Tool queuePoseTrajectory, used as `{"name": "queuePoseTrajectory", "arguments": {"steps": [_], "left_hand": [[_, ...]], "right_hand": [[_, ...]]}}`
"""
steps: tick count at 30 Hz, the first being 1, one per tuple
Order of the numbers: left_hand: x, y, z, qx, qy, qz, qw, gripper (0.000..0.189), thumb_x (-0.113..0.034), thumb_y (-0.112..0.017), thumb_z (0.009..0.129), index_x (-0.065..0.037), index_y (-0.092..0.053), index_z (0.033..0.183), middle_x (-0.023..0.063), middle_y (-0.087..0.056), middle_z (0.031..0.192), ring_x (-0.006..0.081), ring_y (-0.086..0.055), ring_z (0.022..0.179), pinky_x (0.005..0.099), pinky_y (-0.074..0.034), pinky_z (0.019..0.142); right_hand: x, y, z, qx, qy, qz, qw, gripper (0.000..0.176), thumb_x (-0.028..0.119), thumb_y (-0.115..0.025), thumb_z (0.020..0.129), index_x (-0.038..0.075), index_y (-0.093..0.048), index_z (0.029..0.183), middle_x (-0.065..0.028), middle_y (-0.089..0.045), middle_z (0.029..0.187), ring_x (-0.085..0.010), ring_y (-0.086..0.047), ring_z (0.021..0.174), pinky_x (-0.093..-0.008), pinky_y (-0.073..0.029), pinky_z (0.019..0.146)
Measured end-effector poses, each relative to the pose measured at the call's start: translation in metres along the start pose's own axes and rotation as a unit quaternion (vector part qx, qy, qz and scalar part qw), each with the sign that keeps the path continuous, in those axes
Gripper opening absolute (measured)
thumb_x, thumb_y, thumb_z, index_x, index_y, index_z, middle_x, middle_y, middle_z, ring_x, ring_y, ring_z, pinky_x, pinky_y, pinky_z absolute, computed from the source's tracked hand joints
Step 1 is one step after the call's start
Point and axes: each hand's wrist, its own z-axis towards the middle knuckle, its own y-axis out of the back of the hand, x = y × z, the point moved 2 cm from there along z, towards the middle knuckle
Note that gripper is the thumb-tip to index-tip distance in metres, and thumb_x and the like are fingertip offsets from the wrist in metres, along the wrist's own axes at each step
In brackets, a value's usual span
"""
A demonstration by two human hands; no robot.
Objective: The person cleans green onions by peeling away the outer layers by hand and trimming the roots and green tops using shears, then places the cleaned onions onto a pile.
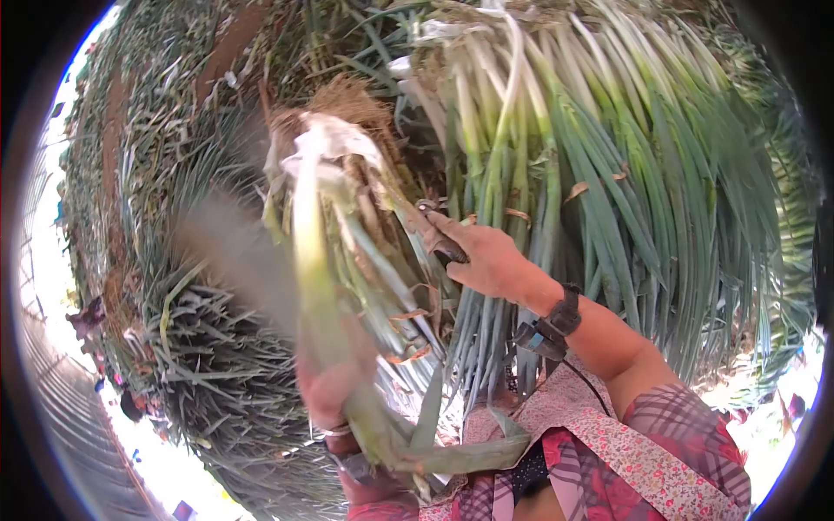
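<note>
My left hand (334, 382), smeared by motion, is closed around the green part of a thick green onion (308, 217). Its white root end points up, and its leaves trail down past my wrist to the apron. To the right, my right hand (491, 260) is wrapped round a short dark-handled tool (449, 250). The tool points up and left toward the onion roots; its working end is hard to make out. Just behind the held onion lies a heap of untrimmed green onions (356, 104) with brown, tangled roots and dry leaves.
A broad row of pale-stemmed green onions (599, 113) lies at the right, white ends away from me. More leafy bundles (234, 373) are piled at the left. A floral apron (591, 425) covers my lap. Corrugated sheeting (69, 408) stands at the far left.
</note>
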Motion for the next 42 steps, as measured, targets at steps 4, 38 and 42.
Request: {"name": "queuePoseTrajectory", "arguments": {"steps": [4,38,42], "left_hand": [[0.007,-0.014,0.018,-0.012,0.031,0.106,0.994,0.069,-0.018,-0.065,0.066,0.006,-0.041,0.127,0.0037,-0.051,0.075,0.0111,-0.048,0.058,0.0233,-0.040,0.048],[-0.083,0.117,-0.173,-0.191,-0.144,0.065,0.969,0.054,-0.006,-0.058,0.070,-0.002,-0.043,0.123,0.0043,-0.045,0.074,0.0107,-0.043,0.053,0.0227,-0.035,0.042],[-0.016,0.095,-0.080,-0.349,-0.025,0.162,0.923,0.036,-0.005,-0.058,0.070,-0.002,-0.054,0.105,0.0023,-0.050,0.076,0.0138,-0.047,0.058,0.0241,-0.040,0.050]], "right_hand": [[-0.002,0.019,-0.016,-0.003,0.001,0.029,1.000,0.069,0.016,-0.060,0.071,0.014,-0.040,0.137,-0.0191,-0.062,0.084,-0.0373,-0.060,0.077,-0.0463,-0.047,0.068],[0.011,-0.048,0.054,0.107,0.060,-0.099,0.988,0.061,0.022,-0.058,0.072,0.014,-0.044,0.131,-0.0169,-0.064,0.080,-0.0377,-0.062,0.075,-0.0470,-0.048,0.064],[0.010,-0.031,0.013,0.100,0.083,-0.034,0.991,0.065,0.022,-0.059,0.070,0.015,-0.042,0.133,-0.0180,-0.063,0.079,-0.0391,-0.060,0.075,-0.0468,-0.047,0.066]]}}
